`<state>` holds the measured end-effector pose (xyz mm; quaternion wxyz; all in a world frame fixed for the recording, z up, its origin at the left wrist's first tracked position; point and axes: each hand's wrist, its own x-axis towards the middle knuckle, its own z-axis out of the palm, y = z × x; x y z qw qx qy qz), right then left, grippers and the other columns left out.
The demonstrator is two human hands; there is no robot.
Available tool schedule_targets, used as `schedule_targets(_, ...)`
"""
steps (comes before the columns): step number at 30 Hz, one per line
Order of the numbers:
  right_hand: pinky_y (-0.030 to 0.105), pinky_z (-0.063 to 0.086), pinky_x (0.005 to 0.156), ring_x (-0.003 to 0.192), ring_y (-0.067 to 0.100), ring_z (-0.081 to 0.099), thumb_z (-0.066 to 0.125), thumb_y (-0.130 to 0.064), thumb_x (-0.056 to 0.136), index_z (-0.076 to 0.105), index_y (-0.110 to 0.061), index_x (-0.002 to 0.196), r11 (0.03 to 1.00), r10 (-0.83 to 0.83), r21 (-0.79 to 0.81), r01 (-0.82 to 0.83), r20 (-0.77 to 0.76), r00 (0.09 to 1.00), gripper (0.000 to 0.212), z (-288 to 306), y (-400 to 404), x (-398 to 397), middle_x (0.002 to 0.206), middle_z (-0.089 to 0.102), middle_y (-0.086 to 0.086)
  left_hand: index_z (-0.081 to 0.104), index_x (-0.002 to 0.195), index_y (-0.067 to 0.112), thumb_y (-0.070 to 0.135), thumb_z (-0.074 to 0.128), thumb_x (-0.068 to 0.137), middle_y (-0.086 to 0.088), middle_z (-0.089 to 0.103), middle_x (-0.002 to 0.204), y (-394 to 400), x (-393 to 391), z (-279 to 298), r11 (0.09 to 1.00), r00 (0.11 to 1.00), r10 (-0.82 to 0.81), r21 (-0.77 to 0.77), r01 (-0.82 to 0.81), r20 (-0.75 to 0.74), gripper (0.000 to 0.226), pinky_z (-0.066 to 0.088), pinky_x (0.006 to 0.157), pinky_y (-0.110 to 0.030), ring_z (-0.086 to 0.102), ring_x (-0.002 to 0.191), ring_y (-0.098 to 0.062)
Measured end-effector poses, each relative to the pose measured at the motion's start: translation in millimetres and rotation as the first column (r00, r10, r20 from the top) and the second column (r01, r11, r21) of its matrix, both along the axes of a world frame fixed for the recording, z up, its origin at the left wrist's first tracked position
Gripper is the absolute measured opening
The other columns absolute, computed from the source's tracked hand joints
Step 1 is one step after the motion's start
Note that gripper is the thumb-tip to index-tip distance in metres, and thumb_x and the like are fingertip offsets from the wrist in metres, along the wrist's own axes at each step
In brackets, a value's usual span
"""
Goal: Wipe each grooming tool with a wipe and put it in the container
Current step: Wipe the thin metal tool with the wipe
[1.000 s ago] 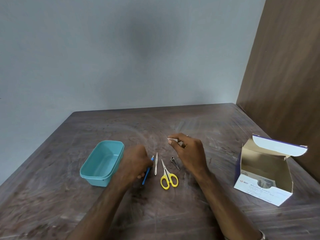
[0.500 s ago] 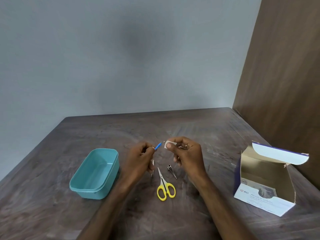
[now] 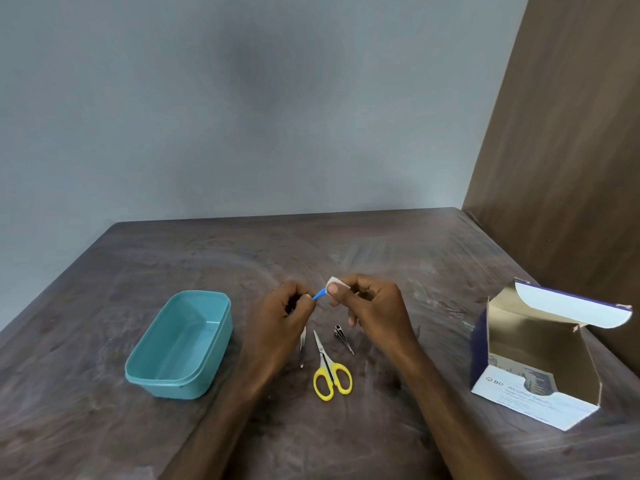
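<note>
My left hand [image 3: 289,311] grips a thin blue tool [image 3: 319,294] above the table, with only its tip showing past my fingers. My right hand [image 3: 367,301] pinches a small white wipe [image 3: 335,282] against that tip. Below my hands, metal tweezers [image 3: 302,344], yellow-handled scissors [image 3: 329,370] and a nail clipper [image 3: 343,337] lie on the dark wooden table [image 3: 398,265]. A teal plastic container [image 3: 180,344] stands to the left with nothing visible inside it.
An open white box of alcohol swabs [image 3: 540,362] stands at the right, its flap raised. A brown wooden panel [image 3: 571,150] rises behind it, and a grey wall runs along the table's far edge.
My left hand picked the blue tool up from the table and raised it. My right hand brought the wipe onto its tip. The view has shifted a little.
</note>
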<state>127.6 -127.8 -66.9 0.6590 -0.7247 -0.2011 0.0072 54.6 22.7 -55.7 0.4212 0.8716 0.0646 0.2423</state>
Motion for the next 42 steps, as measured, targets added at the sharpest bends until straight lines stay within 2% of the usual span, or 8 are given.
schedule_targets(4, 0.038, 0.049, 0.052, 0.047, 0.016, 0.055, 0.068, -0.033, 0.093, 0.074, -0.021, 0.077, 0.988, 0.025, -0.153, -0.009, 0.102, 0.994, 0.021, -4, 1, 0, 0.072, 0.073, 0.009, 0.067, 0.082, 0.014, 0.009, 0.061, 0.090, 0.015, 0.051, 0.061, 1, -7, 4, 0.991, 1.000, 0.020, 0.129, -0.023, 0.022, 0.011, 0.037, 0.055, -0.010, 0.047, 0.057, -0.005)
schedule_targets(9, 0.029, 0.044, 0.049, 0.045, 0.006, 0.053, 0.062, -0.028, 0.097, 0.070, -0.021, 0.076, 0.974, 0.044, -0.227, -0.004, 0.171, 0.984, 0.024, -4, 1, -2, 0.069, 0.071, 0.006, 0.068, 0.086, 0.011, 0.013, 0.060, 0.091, 0.014, 0.048, 0.063, -1, -7, 6, 0.984, 0.999, 0.029, 0.177, -0.026, -0.014, 0.010, 0.030, 0.053, -0.012, 0.046, 0.059, -0.004)
schedule_targets(13, 0.020, 0.041, 0.051, 0.049, 0.003, 0.053, 0.064, -0.028, 0.096, 0.070, -0.020, 0.078, 0.973, 0.036, -0.232, 0.010, 0.194, 0.980, 0.020, -5, 2, -2, 0.069, 0.070, 0.003, 0.068, 0.087, 0.010, 0.012, 0.059, 0.092, 0.012, 0.049, 0.064, -1, -6, 6, 0.989, 0.999, 0.039, 0.141, -0.035, -0.022, 0.010, 0.030, 0.054, -0.014, 0.047, 0.059, -0.006)
schedule_targets(24, 0.031, 0.051, 0.053, 0.056, 0.007, 0.060, 0.067, -0.026, 0.093, 0.074, -0.025, 0.085, 0.972, 0.011, -0.231, 0.039, 0.212, 0.977, 0.011, -6, 1, -1, 0.073, 0.072, -0.003, 0.067, 0.085, 0.014, 0.021, 0.063, 0.092, 0.010, 0.053, 0.064, 2, -4, 0, 0.997, 0.998, 0.031, 0.073, -0.027, -0.051, 0.010, 0.032, 0.054, -0.013, 0.047, 0.058, -0.006)
schedule_targets(27, 0.031, 0.050, 0.053, 0.051, 0.005, 0.057, 0.064, -0.025, 0.095, 0.071, -0.023, 0.078, 0.978, 0.022, -0.208, 0.019, 0.193, 0.981, 0.019, -3, 1, -2, 0.071, 0.071, 0.000, 0.065, 0.081, 0.019, 0.031, 0.070, 0.089, 0.011, 0.053, 0.061, 2, -3, -2, 1.000, 0.999, 0.004, 0.030, -0.003, -0.047, 0.015, 0.037, 0.051, -0.012, 0.048, 0.055, -0.006)
schedule_targets(30, 0.039, 0.050, 0.051, 0.049, 0.019, 0.056, 0.065, -0.026, 0.095, 0.073, -0.020, 0.081, 0.991, 0.030, -0.136, -0.012, 0.131, 0.991, 0.017, -2, 1, -3, 0.074, 0.072, 0.005, 0.066, 0.080, 0.020, 0.033, 0.071, 0.088, 0.010, 0.055, 0.061, 4, -2, -4, 1.000, 1.000, 0.011, 0.016, -0.010, -0.021, 0.015, 0.034, 0.052, -0.016, 0.047, 0.056, -0.006)
schedule_targets(35, 0.019, 0.042, 0.045, 0.047, 0.018, 0.056, 0.067, -0.018, 0.094, 0.075, -0.012, 0.091, 0.998, 0.063, -0.004, -0.063, 0.031, 0.998, 0.010, 1, 1, -3, 0.078, 0.074, 0.005, 0.071, 0.080, 0.021, 0.033, 0.066, 0.091, 0.012, 0.058, 0.064, 6, -4, -3, 0.999, 1.000, -0.030, -0.036, 0.029, -0.005, 0.017, 0.038, 0.057, -0.022, 0.050, 0.060, -0.005)
schedule_targets(42, 0.021, 0.041, 0.042, 0.044, 0.017, 0.053, 0.070, -0.013, 0.090, 0.074, -0.010, 0.086, 0.992, 0.099, 0.076, -0.099, 0.013, 0.995, 0.006, 4, 1, -4, 0.073, 0.074, 0.007, 0.073, 0.076, 0.019, 0.034, 0.061, 0.094, 0.014, 0.055, 0.054, 8, -7, -2, 0.964, 0.990, -0.126, -0.243, 0.106, -0.064, 0.026, 0.037, 0.055, -0.015, 0.049, 0.053, 0.002)
